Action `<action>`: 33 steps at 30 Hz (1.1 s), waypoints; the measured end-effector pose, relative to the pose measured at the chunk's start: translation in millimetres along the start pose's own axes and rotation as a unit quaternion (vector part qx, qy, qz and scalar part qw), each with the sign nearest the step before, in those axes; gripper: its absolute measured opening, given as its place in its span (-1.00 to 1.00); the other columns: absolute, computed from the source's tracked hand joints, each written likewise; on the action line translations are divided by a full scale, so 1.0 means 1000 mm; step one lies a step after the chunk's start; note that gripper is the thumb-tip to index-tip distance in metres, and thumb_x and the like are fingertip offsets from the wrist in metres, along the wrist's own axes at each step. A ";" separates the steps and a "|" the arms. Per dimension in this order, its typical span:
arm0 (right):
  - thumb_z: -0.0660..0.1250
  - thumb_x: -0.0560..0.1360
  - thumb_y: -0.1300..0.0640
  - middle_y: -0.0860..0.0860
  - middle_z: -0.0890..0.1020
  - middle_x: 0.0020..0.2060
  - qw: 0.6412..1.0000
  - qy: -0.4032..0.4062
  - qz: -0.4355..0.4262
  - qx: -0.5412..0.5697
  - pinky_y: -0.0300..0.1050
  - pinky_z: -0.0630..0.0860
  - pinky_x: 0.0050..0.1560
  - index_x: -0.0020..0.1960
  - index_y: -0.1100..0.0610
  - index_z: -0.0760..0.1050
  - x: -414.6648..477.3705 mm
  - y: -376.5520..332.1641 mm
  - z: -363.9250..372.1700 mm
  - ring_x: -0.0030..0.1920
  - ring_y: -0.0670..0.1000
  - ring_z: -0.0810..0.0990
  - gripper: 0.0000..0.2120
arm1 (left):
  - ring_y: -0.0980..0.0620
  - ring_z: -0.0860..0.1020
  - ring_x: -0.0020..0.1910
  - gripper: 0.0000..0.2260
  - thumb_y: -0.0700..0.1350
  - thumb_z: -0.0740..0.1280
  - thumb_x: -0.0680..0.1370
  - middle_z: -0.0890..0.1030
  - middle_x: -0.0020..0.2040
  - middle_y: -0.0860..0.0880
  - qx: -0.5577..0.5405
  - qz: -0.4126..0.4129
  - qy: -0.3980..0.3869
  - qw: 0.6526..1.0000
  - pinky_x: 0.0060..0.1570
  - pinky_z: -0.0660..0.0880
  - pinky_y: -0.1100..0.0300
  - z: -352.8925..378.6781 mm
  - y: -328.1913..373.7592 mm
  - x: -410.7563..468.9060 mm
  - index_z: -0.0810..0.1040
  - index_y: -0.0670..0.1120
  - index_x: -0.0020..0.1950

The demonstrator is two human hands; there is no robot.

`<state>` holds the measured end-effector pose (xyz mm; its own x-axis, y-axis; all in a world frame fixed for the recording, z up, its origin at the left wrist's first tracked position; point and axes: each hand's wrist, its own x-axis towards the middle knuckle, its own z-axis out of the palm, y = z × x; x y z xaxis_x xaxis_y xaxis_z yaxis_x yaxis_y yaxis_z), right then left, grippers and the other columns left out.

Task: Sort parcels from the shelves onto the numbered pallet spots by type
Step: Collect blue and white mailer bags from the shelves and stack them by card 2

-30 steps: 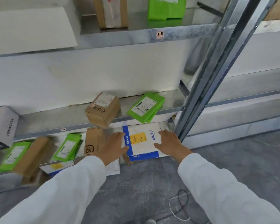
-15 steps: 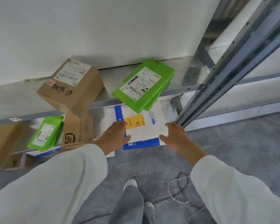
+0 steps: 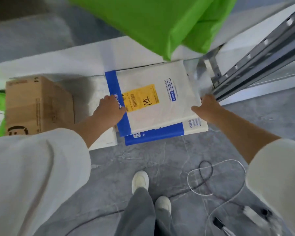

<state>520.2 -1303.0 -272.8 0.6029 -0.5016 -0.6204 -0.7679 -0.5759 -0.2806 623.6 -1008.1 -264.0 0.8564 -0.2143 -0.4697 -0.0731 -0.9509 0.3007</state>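
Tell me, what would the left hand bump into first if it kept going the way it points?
The left hand grips the edge of the flat white plastic mailer with the blue strip, so it would probably slide onto the mailer's yellow paper label first.

- One camera only, worn on the person's head, faces steeply down to the shoes and grey floor.
- It sits close to the shelf upright; a blurred green parcel crowds its top edge.
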 end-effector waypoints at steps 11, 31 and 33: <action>0.32 0.43 -0.25 0.15 0.51 0.25 0.975 -0.063 0.117 0.177 0.10 0.48 0.17 0.37 0.22 0.36 0.027 -0.006 0.008 0.19 0.20 0.53 -0.30 | -0.21 0.50 0.19 -0.71 -0.15 0.18 0.64 0.44 0.23 -0.22 -0.218 -0.153 -0.042 0.963 0.15 0.50 -0.13 0.037 -0.003 0.021 0.22 -0.19 0.32; 0.51 0.38 0.24 0.10 0.61 0.12 0.934 -0.043 0.048 0.351 0.27 0.46 0.22 0.15 0.09 0.50 -0.037 0.014 0.004 0.13 0.20 0.57 -0.62 | -0.16 0.57 0.17 -0.68 -0.05 0.29 0.61 0.59 0.21 -0.14 -0.517 -0.230 -0.073 0.821 0.22 0.49 -0.15 0.036 -0.027 -0.035 0.44 -0.16 0.30; 0.50 0.39 0.25 0.10 0.61 0.12 0.934 -0.048 0.045 0.351 0.26 0.47 0.22 0.17 0.12 0.49 -0.052 0.016 0.002 0.12 0.19 0.58 -0.61 | -0.17 0.58 0.16 -0.68 -0.06 0.28 0.61 0.58 0.23 -0.16 -0.530 -0.221 -0.072 0.816 0.21 0.49 -0.14 0.031 -0.029 -0.053 0.43 -0.17 0.32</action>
<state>476.4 -1284.6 -246.1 0.5334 -0.4476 -0.7177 -0.7875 0.0470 -0.6145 565.0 -976.1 -273.4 0.6050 -0.0005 -0.7962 0.7744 -0.2319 0.5886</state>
